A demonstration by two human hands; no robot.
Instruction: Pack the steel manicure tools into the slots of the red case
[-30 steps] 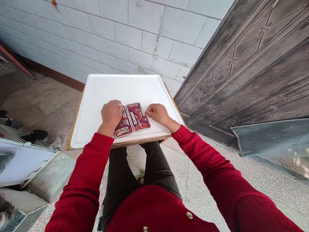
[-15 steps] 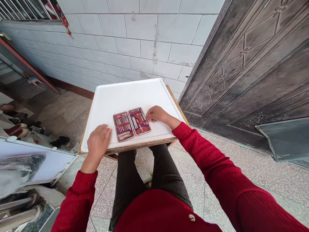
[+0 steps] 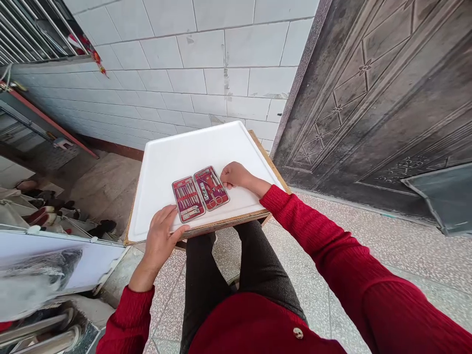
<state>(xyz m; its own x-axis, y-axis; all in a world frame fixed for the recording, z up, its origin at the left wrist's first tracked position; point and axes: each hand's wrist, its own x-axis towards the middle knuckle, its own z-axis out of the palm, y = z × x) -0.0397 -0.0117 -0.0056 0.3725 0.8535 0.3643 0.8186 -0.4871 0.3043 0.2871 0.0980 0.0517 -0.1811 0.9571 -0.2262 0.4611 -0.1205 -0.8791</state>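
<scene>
An opened manicure kit [image 3: 201,194] with a red lining lies flat near the front of a white-topped table [image 3: 173,152]. Its left half holds a row of slim metal tools under a band. Scissors [image 3: 217,200] and a nail clipper [image 3: 204,191] are in the right half. My left hand [image 3: 162,236] is open beside the kit's lower left corner, thumb and fingers apart at the table's front edge. By the kit's right edge rests my right hand [image 3: 236,175], its fingers curled together; whatever may be between the fingertips is hidden.
Beyond the table stands a white tiled wall [image 3: 199,49]. A dark patterned metal door [image 3: 354,98] is at the right. Shoes on a rack [image 3: 44,216] and a white panel [image 3: 99,260] are at the left.
My left hand has moved right, closer to the kit, and its thumb and fingers have spread. My right hand stays by the kit's right edge. The view has tilted slightly.
</scene>
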